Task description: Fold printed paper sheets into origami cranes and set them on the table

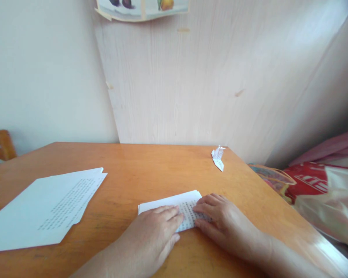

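A folded sheet of white paper [188, 210] with rows of printed characters lies on the table in front of me. My left hand [162, 222] rests flat over its left part, fingers stretched to the right. Over the right end of the paper lies my right hand [217, 216], its fingers pointing left and the thumb apart from them. Both hands press down on the sheet and hide its two ends. Beyond my right hand, close to the far right corner, sits a small folded paper figure [218, 155] with print on it.
A stack of white sheets [26, 212], the top one partly printed, lies on the left of the wooden table [127, 162]. A wall panel stands behind the table. Past the right edge are a red bag [310, 179] and other bags. A wooden chair [2, 144] is at the far left.
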Demonstrator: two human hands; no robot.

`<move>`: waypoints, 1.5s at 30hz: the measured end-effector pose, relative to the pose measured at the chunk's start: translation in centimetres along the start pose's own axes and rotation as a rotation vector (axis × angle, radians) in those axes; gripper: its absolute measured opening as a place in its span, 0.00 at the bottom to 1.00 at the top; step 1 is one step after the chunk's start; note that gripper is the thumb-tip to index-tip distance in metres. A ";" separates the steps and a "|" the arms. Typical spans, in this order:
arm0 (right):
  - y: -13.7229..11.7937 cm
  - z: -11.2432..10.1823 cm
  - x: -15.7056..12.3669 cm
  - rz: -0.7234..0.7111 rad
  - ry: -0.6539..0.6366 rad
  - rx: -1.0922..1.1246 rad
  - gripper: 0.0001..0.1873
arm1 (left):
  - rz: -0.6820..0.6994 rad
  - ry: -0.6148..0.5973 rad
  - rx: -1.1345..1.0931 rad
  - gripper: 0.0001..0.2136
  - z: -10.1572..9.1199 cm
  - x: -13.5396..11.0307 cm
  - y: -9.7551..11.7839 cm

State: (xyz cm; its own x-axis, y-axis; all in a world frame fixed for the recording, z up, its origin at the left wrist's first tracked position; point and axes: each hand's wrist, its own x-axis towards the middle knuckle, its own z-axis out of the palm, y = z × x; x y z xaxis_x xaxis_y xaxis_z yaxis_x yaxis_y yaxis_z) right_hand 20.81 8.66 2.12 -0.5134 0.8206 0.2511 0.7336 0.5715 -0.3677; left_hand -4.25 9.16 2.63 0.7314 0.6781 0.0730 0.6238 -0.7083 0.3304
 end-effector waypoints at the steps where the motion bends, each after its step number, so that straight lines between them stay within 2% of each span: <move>1: -0.1 -0.1 0.0 0.007 -0.010 0.004 0.09 | -0.004 -0.010 0.006 0.19 0.0 0.0 0.0; 6: -0.5 -0.2 -0.2 0.034 -0.044 -0.004 0.12 | -0.022 -0.053 0.043 0.20 0.1 0.0 0.1; 13: -0.9 -0.6 -0.5 0.019 -0.116 -0.054 0.04 | 0.023 -0.062 0.067 0.22 0.2 0.1 0.2; 18: -1.3 -1.0 -0.7 -0.013 -0.144 -0.068 0.04 | 0.043 -0.064 0.054 0.21 0.2 0.3 0.5; 24: -1.2 -0.6 -0.8 -0.004 -0.148 -0.084 0.04 | 0.020 -0.033 0.115 0.19 1.1 0.2 0.1; 30: -1.1 -0.4 -0.6 0.018 -0.162 -0.113 0.04 | 0.042 -0.084 0.165 0.19 1.5 0.3 -0.3; 37: -1.5 -0.7 -0.6 0.004 -0.110 -0.147 0.04 | 0.056 -0.048 0.160 0.17 1.7 0.1 -0.2; 45: 0.9 0.7 -1.4 -0.189 0.014 -0.249 0.11 | 0.072 0.030 0.183 0.15 2.9 -0.2 -0.5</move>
State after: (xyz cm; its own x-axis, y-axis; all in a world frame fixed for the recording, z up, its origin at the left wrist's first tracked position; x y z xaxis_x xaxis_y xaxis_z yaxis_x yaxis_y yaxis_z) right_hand 21.88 8.03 0.83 -0.6462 0.6988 0.3069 0.7133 0.6960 -0.0829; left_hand -3.94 8.77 -0.23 0.7694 0.6276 0.1190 0.6115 -0.7775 0.1469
